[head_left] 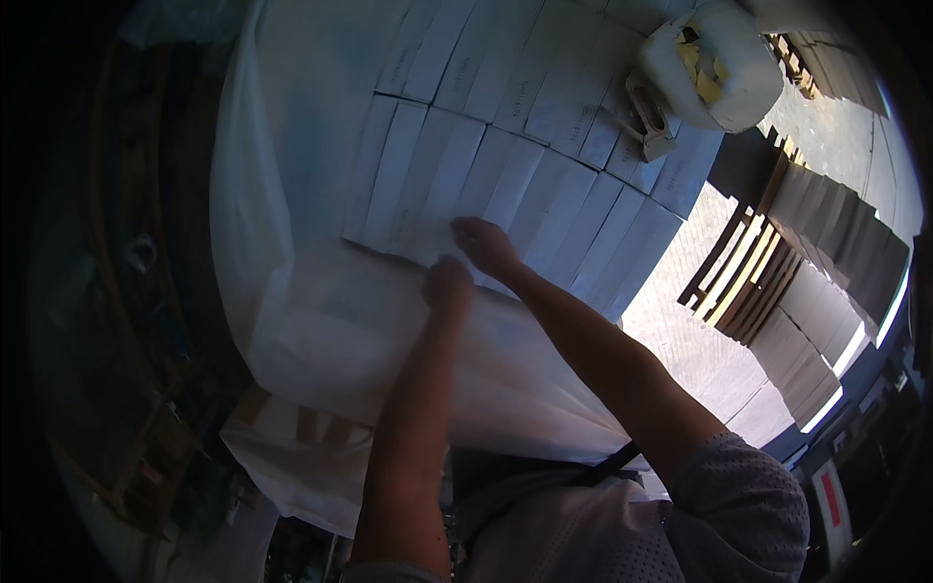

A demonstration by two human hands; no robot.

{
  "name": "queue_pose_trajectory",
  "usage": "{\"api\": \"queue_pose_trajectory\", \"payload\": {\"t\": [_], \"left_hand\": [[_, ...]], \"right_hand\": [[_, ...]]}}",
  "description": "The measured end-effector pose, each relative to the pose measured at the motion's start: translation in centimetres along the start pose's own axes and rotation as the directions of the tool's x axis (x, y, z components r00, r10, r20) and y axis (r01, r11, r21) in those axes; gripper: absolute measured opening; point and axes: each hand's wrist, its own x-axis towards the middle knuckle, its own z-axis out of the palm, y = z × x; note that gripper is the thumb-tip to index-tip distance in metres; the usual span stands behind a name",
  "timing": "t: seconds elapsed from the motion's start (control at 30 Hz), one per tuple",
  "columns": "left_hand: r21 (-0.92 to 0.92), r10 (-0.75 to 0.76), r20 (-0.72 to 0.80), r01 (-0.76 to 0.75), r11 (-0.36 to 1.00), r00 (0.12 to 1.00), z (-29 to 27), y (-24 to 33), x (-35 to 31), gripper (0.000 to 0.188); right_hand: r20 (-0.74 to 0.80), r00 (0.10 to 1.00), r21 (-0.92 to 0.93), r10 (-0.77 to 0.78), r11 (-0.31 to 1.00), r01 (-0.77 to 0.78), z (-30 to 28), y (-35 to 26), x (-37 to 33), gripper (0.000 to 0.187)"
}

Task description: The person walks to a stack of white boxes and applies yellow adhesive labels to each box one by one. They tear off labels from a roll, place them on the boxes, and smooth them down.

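A block of white cartons (pixel 525 185), packed tightly side by side, spreads out before me. Translucent plastic sheet (pixel 389 330) covers its near side and left part, with a dark edge line crossing the cartons close to my hands. My left hand (pixel 448 282) is closed at that edge, its fingers blurred; whether it pinches the sheet is hidden. Slightly farther and to the right, my right hand (pixel 486 248) is curled closed just above the carton tops. What it holds, if anything, does not show.
A large white roll (pixel 714 73) with a torn yellowish core rests on the cartons at the far right, beside a tape dispenser (pixel 649 117). Wooden pallets (pixel 748 272) and stacked grey-brown cardboard (pixel 826 223) stand on the right. Dark shelving (pixel 126 291) lines the left.
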Motion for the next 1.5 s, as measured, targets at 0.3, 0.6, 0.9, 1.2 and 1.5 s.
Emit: {"api": "queue_pose_trajectory", "payload": {"t": [0.3,0.6,0.9,1.2,1.5], "left_hand": [[-0.084,-0.065,0.023,0.067,0.994,0.998,1.0,-2.1,2.2,0.036],[-0.135,-0.084,-0.006,0.082,0.987,0.996,1.8,-2.3,3.9,0.047],[-0.133,-0.007,-0.094,-0.006,0.991,0.996,3.0,-2.9,4.8,0.046],[-0.180,0.116,-0.149,-0.143,0.973,0.982,11.9,-11.7,17.5,0.026],[-0.489,0.170,-0.073,-0.184,0.853,0.983,7.4,-5.3,12.6,0.031]], "right_hand": [[0.072,0.997,-0.073,-0.009,0.997,0.014,3.8,1.0,2.0,0.024],[0.008,1.000,-0.140,0.005,0.990,-0.004,4.4,0.9,2.5,0.021],[-0.021,0.993,-0.387,0.120,0.914,-0.119,4.0,-1.6,3.0,0.018],[-0.073,0.987,-0.529,0.141,0.834,-0.158,2.9,-1.5,5.3,0.020],[0.017,0.984,-0.268,0.176,0.949,-0.165,-3.1,-1.4,1.8,0.028]]}}
